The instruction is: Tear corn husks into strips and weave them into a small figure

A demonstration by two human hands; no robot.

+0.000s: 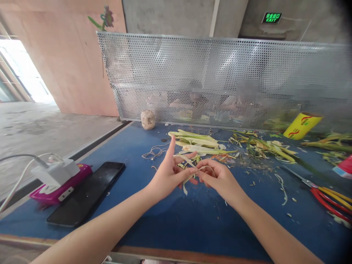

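Observation:
Both my hands meet over the middle of the blue table (176,220). My left hand (169,172) has its forefinger pointing up while thumb and other fingers pinch a pale leaf strip (189,163). My right hand (217,178) is curled, its fingertips pinched on the same strip right beside the left fingers. The strip's loose ends hang down between the hands. Just behind them lies a pile of pale green leaves (198,141).
A black phone (88,192) and a pink box with a white charger (59,178) lie at the left. Red and yellow scissors (327,196) lie at the right among leaf scraps. A twine ball (147,119), loose twine (154,151), a yellow tube (301,125) and a perforated metal screen (220,80) stand behind.

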